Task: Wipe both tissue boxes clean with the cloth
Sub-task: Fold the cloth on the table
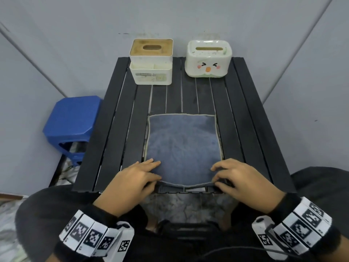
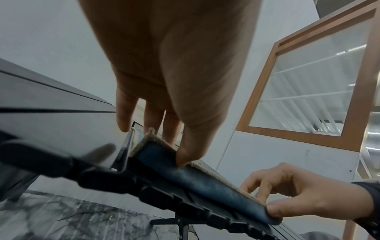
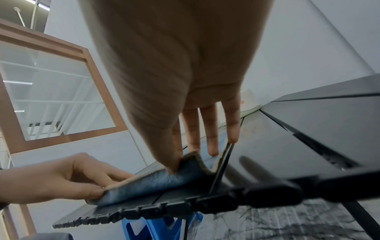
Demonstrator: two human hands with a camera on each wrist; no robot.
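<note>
Now I pinch the cloth's [image 1: 182, 146] near corners, left hand [image 1: 132, 178] and right hand [image 1: 243, 176]; both boxes [image 1: 151, 61] wait unwiped at the table's [image 1: 251, 114] far edge. Next, I'd lift and carry.

Blue-grey cloth [image 1: 182, 146] flat on near table; two dirty tissue boxes [image 1: 151, 61] [image 1: 208, 58] far edge.

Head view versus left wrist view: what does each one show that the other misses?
Only the head view shows the wood-topped white tissue box, the white duck-faced tissue box and the blue plastic stool. Only the left wrist view shows the wood-framed glass window. Both show the blue-grey fluffy cloth, its near edge pinched by the left hand and right hand, on the black slatted table.
</note>
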